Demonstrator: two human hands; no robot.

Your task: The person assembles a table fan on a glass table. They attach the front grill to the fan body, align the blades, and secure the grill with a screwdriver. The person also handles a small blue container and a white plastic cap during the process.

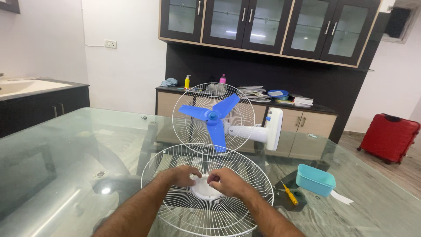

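Observation:
A white wire fan guard (pixel 175 163) lies flat on the glass table (pixel 66 145) in front of me. My left hand (pixel 182 175) and my right hand (pixel 226 181) both rest on its white round centre cap (pixel 202 189), fingers curled at the cap's far edge. Behind the guard, a white table fan (pixel 258 131) lies on its side with a blue three-blade propeller (pixel 212 117) inside its rear wire guard (pixel 188 131).
A light blue plastic tray (pixel 315 179) and a yellow-handled screwdriver (pixel 289 195) lie at the right on the table. A red suitcase (pixel 389 137) stands on the floor at far right. A sideboard (pixel 302 119) with books and bottles runs along the back wall.

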